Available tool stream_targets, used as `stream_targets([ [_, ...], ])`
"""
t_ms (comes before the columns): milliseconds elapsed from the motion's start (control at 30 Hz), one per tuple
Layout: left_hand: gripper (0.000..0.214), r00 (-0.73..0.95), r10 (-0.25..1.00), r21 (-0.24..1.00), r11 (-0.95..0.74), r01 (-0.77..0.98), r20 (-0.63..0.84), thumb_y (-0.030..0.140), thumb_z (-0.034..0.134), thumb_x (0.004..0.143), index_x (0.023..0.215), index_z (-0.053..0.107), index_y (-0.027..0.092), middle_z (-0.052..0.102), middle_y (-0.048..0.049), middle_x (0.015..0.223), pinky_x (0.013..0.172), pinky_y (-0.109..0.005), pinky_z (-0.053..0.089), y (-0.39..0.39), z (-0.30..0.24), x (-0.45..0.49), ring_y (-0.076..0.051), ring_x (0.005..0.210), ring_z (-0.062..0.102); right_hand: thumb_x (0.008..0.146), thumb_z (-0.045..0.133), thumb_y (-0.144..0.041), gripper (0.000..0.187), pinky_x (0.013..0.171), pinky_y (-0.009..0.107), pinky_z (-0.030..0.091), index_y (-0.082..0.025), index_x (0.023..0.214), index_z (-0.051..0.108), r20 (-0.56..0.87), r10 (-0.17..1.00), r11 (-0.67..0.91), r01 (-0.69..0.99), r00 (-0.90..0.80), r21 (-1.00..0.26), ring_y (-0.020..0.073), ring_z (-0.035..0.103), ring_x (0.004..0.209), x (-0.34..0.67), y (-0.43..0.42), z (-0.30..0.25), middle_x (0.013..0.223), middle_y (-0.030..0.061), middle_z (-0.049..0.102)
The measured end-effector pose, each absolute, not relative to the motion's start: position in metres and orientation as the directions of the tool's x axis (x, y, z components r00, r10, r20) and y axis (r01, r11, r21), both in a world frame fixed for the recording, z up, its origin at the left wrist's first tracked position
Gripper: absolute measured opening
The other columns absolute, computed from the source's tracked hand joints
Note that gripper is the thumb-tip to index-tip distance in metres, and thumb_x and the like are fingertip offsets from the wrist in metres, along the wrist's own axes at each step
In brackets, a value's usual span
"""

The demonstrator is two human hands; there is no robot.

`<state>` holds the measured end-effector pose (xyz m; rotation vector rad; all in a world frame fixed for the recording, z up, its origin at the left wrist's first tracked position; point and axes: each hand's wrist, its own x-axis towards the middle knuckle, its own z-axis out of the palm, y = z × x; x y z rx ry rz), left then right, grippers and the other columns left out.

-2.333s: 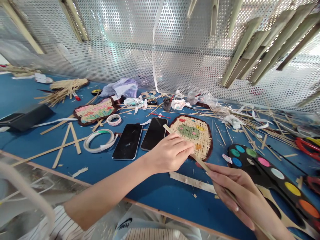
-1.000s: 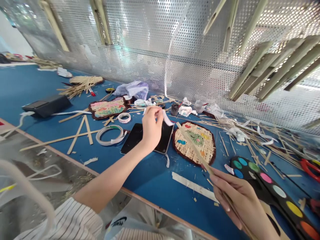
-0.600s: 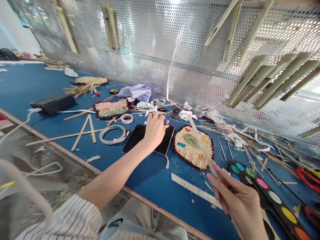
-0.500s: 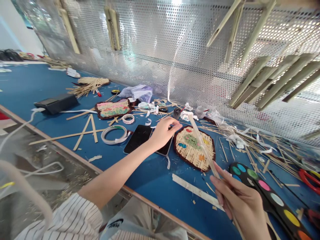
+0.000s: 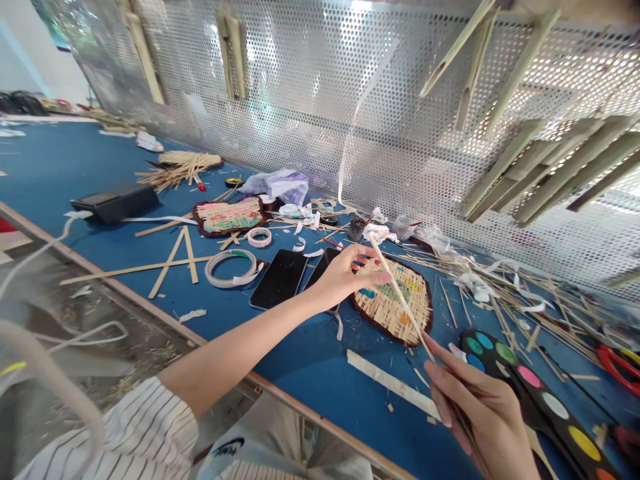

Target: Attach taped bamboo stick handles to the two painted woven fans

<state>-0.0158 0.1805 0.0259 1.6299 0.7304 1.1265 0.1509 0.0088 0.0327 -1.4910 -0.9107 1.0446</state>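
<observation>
My right hand (image 5: 477, 407) is closed on a long thin bamboo strip (image 5: 397, 293) that slants up and left over a small woven bamboo mat (image 5: 400, 303) painted with colour patches. My left hand (image 5: 347, 273) reaches across with its fingers spread, holding nothing, its fingertips near the strip just above the mat's left edge. Two dark phones (image 5: 280, 288) lie flat on the blue table (image 5: 320, 373) directly left of that hand. A black paint palette (image 5: 540, 387) with round colour wells lies to the right of my right hand.
A tape ring (image 5: 231, 268), a smaller roll (image 5: 260, 237), a second painted mat (image 5: 230, 215) and crossed bamboo strips (image 5: 173, 260) lie to the left. Loose slivers (image 5: 505, 287) litter the right. Red-handled scissors (image 5: 617, 360) lie far right. A perforated metal wall (image 5: 310, 100) backs the table.
My left hand dropped a white paper scrap near the phones, then swung right to the bamboo strip above the woven mat. My right hand kept hold of the strip, tilting it more upright.
</observation>
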Motion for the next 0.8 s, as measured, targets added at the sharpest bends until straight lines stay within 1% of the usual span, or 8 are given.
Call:
stream_targets([
  [133, 0.048, 0.395, 0.872, 0.955, -0.292, -0.059, 0.291, 0.047, 0.074, 0.067, 0.102, 0.058, 0.02, 0.058, -0.0111, 0.109, 0.077, -0.037, 0.049, 0.178, 0.03, -0.015, -0.023, 0.098, 0.055, 0.073, 0.071, -0.044, 0.049, 0.026, 0.014, 0.019, -0.015, 0.112, 0.07, -0.146, 0.943, -0.147, -0.018, 0.299, -0.989, 0.0026, 0.03, 0.027, 0.153, 0.009, 0.032, 0.038, -0.0037, 0.046],
  [233, 0.048, 0.382, 0.872, 0.95, -0.308, -0.056, 0.306, 0.045, 0.075, 0.067, 0.104, 0.056, 0.02, 0.058, -0.0106, 0.11, 0.083, -0.039, 0.047, 0.177, 0.029, -0.014, -0.023, 0.101, 0.055, 0.071, 0.072, -0.046, 0.048, 0.026, 0.015, 0.018, -0.015, 0.109, 0.072, -0.151, 0.945, -0.156, -0.007, 0.291, -0.988, 0.0027, 0.029, 0.026, 0.153, 0.008, 0.033, 0.038, -0.0035, 0.046],
  [400, 0.064, 0.253, 0.852, 0.887, -0.458, -0.065, 0.459, 0.048, 0.075, 0.067, 0.118, 0.046, 0.023, 0.052, -0.0126, 0.121, 0.086, -0.042, 0.045, 0.177, 0.021, -0.015, -0.025, 0.107, 0.053, 0.073, 0.072, -0.043, 0.045, 0.028, 0.014, 0.017, -0.015, 0.108, 0.072, -0.145, 0.941, -0.14, -0.038, 0.305, -0.989, 0.0018, 0.029, 0.027, 0.152, 0.009, 0.033, 0.039, -0.0037, 0.046],
  [500, 0.059, 0.163, 0.8, 0.814, -0.58, -0.031, 0.577, 0.051, 0.066, 0.077, 0.123, 0.042, 0.024, 0.048, -0.0125, 0.126, 0.091, -0.041, 0.043, 0.175, 0.024, -0.018, -0.023, 0.11, 0.052, 0.075, 0.07, -0.042, 0.046, 0.027, 0.013, 0.017, -0.014, 0.111, 0.07, -0.168, 0.94, -0.15, -0.085, 0.297, -0.985, 0.0016, 0.028, 0.026, 0.155, 0.01, 0.032, 0.038, -0.0042, 0.044],
  [567, 0.048, 0.148, 0.708, 0.704, -0.705, 0.091, 0.69, 0.051, 0.053, 0.086, 0.126, 0.041, 0.026, 0.046, -0.0115, 0.13, 0.096, -0.041, 0.04, 0.172, 0.029, -0.02, -0.023, 0.116, 0.048, 0.075, 0.07, -0.041, 0.047, 0.028, 0.013, 0.016, -0.013, 0.113, 0.069, -0.176, 0.941, -0.154, -0.096, 0.289, -0.983, 0.0014, 0.027, 0.026, 0.157, 0.011, 0.031, 0.038, -0.0044, 0.044],
  [667, 0.043, 0.29, 0.432, 0.343, -0.886, 0.311, 0.854, 0.053, 0.041, 0.091, 0.126, 0.047, 0.03, 0.042, -0.0102, 0.137, 0.101, -0.044, 0.033, 0.167, 0.033, -0.022, -0.026, 0.125, 0.041, 0.076, 0.07, -0.04, 0.048, 0.029, 0.014, 0.014, -0.013, 0.115, 0.068, -0.175, 0.942, -0.156, -0.089, 0.286, -0.984, 0.0014, 0.024, 0.028, 0.157, 0.012, 0.031, 0.038, -0.0047, 0.043],
  [733, 0.042, 0.408, 0.25, 0.085, -0.92, 0.382, 0.878, 0.051, 0.045, 0.09, 0.125, 0.05, 0.029, 0.046, -0.0092, 0.137, 0.099, -0.042, 0.032, 0.165, 0.033, -0.022, -0.026, 0.123, 0.043, 0.075, 0.071, -0.04, 0.045, 0.03, 0.014, 0.012, -0.014, 0.112, 0.069, -0.19, 0.942, -0.166, -0.109, 0.277, -0.98, 0.0013, 0.023, 0.028, 0.156, 0.012, 0.031, 0.038, -0.0049, 0.042],
  [800, 0.04, 0.435, 0.164, -0.047, -0.9, 0.434, 0.885, 0.043, 0.053, 0.089, 0.125, 0.05, 0.028, 0.054, -0.0076, 0.13, 0.096, -0.038, 0.033, 0.165, 0.03, -0.021, -0.024, 0.117, 0.047, 0.074, 0.072, -0.039, 0.043, 0.03, 0.015, 0.012, -0.013, 0.108, 0.071, -0.211, 0.943, -0.183, -0.128, 0.256, -0.975, 0.001, 0.023, 0.028, 0.157, 0.013, 0.032, 0.037, -0.0052, 0.041],
])
